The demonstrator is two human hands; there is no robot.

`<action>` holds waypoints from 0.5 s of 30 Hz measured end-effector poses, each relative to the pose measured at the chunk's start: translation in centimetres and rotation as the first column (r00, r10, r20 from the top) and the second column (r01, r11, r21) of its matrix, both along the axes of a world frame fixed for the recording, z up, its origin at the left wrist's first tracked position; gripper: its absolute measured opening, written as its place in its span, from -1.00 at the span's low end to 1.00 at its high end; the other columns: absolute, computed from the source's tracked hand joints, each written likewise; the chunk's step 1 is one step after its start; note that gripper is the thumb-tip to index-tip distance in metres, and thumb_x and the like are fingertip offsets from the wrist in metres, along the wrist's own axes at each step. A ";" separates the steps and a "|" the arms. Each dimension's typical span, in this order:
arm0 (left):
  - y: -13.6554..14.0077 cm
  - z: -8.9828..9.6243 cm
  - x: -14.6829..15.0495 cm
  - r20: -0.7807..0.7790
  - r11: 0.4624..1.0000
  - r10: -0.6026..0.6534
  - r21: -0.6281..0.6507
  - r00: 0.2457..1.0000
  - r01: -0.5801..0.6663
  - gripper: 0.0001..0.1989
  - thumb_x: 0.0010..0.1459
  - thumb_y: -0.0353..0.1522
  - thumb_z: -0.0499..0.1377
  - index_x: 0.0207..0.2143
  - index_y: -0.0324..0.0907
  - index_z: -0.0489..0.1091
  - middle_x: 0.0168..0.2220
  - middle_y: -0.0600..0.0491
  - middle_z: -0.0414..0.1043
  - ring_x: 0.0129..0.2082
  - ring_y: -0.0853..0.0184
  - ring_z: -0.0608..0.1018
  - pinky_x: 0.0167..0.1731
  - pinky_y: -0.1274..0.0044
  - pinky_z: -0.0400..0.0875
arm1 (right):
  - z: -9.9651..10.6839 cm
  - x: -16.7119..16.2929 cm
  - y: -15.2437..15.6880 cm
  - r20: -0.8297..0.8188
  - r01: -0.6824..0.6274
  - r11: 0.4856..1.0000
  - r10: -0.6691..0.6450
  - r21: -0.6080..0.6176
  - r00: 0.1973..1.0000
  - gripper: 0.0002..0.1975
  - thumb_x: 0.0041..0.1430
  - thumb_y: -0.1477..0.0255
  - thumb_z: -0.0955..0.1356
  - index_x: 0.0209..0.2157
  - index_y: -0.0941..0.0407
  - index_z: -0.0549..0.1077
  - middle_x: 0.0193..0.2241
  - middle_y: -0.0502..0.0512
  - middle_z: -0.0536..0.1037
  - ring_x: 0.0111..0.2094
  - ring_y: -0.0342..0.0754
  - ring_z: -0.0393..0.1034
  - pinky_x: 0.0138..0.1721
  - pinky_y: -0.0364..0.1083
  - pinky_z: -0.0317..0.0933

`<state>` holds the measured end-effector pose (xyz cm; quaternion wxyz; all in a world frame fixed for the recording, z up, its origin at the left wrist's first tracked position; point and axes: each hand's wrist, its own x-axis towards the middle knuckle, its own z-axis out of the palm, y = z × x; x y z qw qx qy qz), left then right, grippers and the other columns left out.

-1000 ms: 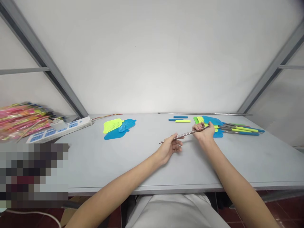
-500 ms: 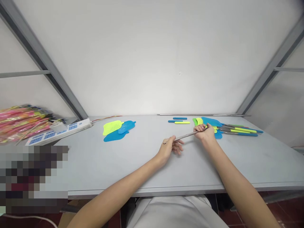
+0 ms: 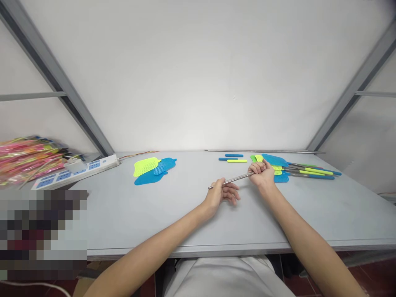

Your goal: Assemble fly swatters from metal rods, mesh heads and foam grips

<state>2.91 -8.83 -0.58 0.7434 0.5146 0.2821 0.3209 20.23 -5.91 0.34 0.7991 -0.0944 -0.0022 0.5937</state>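
A thin metal rod (image 3: pixel 237 178) slants between my two hands above the table. My left hand (image 3: pixel 220 194) pinches it near its left end between thumb and fingers, the other fingers loosely curled. Closed round the rod's right end is my right hand (image 3: pixel 261 174), which hides that tip. Just beyond the right hand lies a pile of fly swatters with blue heads (image 3: pixel 275 159), metal shafts and blue or yellow-green handles (image 3: pixel 316 173). Loose blue handles (image 3: pixel 234 155) and a yellow-green handle (image 3: pixel 236 161) rest behind my hands.
To the left lie a yellow-green swatter head (image 3: pixel 146 166) and blue swatter heads (image 3: pixel 150 177). Long metal rods (image 3: pixel 266 151) run along the wall. A white power strip (image 3: pixel 105 162) and wrapped colourful bundles (image 3: pixel 27 161) occupy the far left of the grey table (image 3: pixel 123 222).
My right hand has moved slightly left along with the rod, and its fingers are wrapped more tightly. The rod's left end sticks out further past my left hand.
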 end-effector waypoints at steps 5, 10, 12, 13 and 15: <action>-0.1 0.0 0.1 -0.005 1.000 0.010 -0.010 1.000 -0.010 -0.56 0.05 -0.21 -0.22 -0.47 -0.33 0.32 -0.60 -0.05 0.38 -0.67 0.37 0.39 -0.52 0.49 0.25 | -0.3 -0.1 0.0 0.004 -0.023 0.999 0.023 0.027 1.000 -0.67 0.04 0.50 0.08 -0.70 0.11 -0.20 -0.84 -0.21 -0.16 -0.85 -0.28 -0.25 -0.88 -0.26 -0.21; 0.0 -0.4 0.0 0.021 0.999 -0.036 -0.038 0.999 0.036 -0.54 0.07 -0.20 -0.23 -0.45 -0.33 0.32 -0.58 -0.05 0.38 -0.66 0.37 0.40 -0.50 0.49 0.25 | -0.5 -0.3 0.1 0.010 -0.040 0.997 0.040 0.063 0.999 -0.66 0.05 0.48 0.08 -0.70 0.11 -0.20 -0.83 -0.21 -0.16 -0.84 -0.27 -0.25 -0.87 -0.25 -0.20; 0.0 -0.5 0.0 0.030 0.999 -0.032 -0.038 0.999 0.033 -0.54 0.07 -0.20 -0.24 -0.46 -0.33 0.32 -0.58 -0.05 0.38 -0.66 0.37 0.40 -0.50 0.48 0.25 | -0.6 -0.3 0.1 0.012 -0.046 0.996 0.046 0.075 0.999 -0.66 0.06 0.48 0.08 -0.70 0.10 -0.20 -0.83 -0.20 -0.16 -0.84 -0.27 -0.25 -0.86 -0.25 -0.20; 0.0 -0.5 0.0 0.032 0.999 -0.024 -0.035 0.999 0.026 -0.54 0.07 -0.20 -0.24 -0.46 -0.33 0.32 -0.58 -0.05 0.38 -0.66 0.37 0.40 -0.50 0.48 0.25 | -0.6 -0.3 0.0 0.012 -0.049 0.996 0.048 0.080 0.999 -0.66 0.06 0.48 0.08 -0.70 0.10 -0.20 -0.83 -0.20 -0.16 -0.83 -0.27 -0.25 -0.86 -0.25 -0.20; 0.0 -0.4 0.0 0.033 0.999 -0.015 -0.030 0.999 0.016 -0.54 0.07 -0.20 -0.23 -0.46 -0.34 0.32 -0.58 -0.06 0.38 -0.66 0.36 0.40 -0.50 0.48 0.25 | -0.6 -0.3 0.0 0.012 -0.050 0.995 0.049 0.088 0.999 -0.66 0.06 0.48 0.08 -0.70 0.10 -0.20 -0.83 -0.20 -0.16 -0.83 -0.27 -0.25 -0.86 -0.26 -0.20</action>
